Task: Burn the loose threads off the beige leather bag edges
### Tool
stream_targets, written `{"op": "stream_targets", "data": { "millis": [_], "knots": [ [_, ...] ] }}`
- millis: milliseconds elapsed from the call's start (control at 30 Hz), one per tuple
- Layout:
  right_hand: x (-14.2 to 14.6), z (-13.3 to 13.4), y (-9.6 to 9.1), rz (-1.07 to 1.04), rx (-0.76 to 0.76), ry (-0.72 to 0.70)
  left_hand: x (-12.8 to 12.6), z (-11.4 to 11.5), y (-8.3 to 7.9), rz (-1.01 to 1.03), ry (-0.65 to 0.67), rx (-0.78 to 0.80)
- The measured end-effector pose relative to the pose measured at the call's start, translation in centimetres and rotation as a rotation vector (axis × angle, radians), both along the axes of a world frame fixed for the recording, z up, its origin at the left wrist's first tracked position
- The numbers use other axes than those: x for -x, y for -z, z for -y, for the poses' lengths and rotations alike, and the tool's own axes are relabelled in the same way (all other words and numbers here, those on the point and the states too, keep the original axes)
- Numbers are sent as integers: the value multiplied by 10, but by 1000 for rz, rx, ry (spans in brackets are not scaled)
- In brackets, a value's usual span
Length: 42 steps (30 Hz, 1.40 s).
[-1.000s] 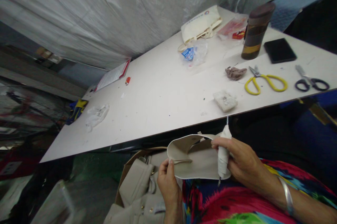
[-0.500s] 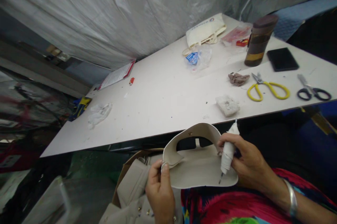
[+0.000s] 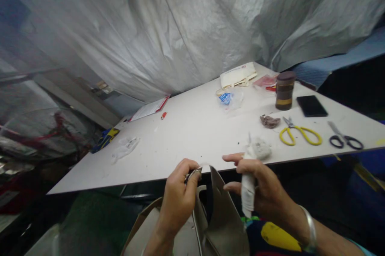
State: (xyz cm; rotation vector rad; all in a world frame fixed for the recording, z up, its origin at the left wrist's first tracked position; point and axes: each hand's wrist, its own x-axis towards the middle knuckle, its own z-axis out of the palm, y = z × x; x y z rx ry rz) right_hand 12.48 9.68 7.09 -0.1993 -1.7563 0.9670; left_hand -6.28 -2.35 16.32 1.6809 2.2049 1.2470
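While the left hand [image 3: 179,192] pinches the beige piece [image 3: 224,214], presumably steadying it, the right hand [image 3: 264,182] cradles a tool [image 3: 248,195]. Its fingertips [image 3: 231,186] stand parted.

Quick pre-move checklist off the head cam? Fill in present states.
1. Left hand holding the beige, leather-like bag near its top: ok.
2. Right hand holding the slim tool wrapped in white cloth: ok.
3. Right thumb clear of the bag: cannot tell; the two overlap or nearly meet in this view.
4. Tool's lower tip in sight: not ok; only wrapping shows at that end.
5. Yellow-handled metal scissors and black-handled metal scissors apart from both hands: ok; both lie on the white, flat-topped table.
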Motion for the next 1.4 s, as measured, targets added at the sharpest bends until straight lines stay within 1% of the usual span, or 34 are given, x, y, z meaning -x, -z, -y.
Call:
{"op": "stream_targets", "data": {
  "millis": [33, 100, 167, 300, 367, 433, 567, 667, 767, 833, 967, 1067, 1167, 1267, 1400],
  "knots": [
    [5, -2, -5, 16, -6, -42, -6, -7, 4, 16, 49, 11],
    [13, -4, -12, 61, -3, -105, -18, -16, 17, 30, 104, -7],
    [16, -5, -11, 114, 12, -116, -26, -21, 32, 36, 126, -50],
    [6, -1, 5, 199, 1, -14, -38, -26, 60, 65, 130, -123],
    [-3, 1, 12, 236, -9, 29, -44, -27, 71, 87, 134, -123],
    [-10, 2, 16, 257, -11, 60, -49, -29, 78, 109, 147, -107],
    [-14, 3, 17, 286, -16, 97, -53, -30, 81, 161, 135, -110],
    [-11, 4, 17, 299, -10, 106, -51, -31, 81, 222, 93, -121],
    [-9, 4, 17, 288, 15, 109, -49, -32, 81, 266, 93, -106],
    [-9, 4, 17, 263, 59, 95, -47, -33, 82, 274, 122, -87],
    [-8, 2, 20, 213, 193, 54, -45, -37, 81, 259, 197, -34],
    [-7, -2, 24, 178, 249, 56, -43, -39, 81, 255, 240, 13],
    [-5, -5, 27, 153, 311, 44, -40, -41, 84, 266, 278, 39],
    [-3, -6, 28, 140, 386, 17, -37, -44, 91, 309, 279, 45],
    [-2, -6, 31, 141, 424, 9, -33, -47, 98, 359, 256, 51]
  ]
}}
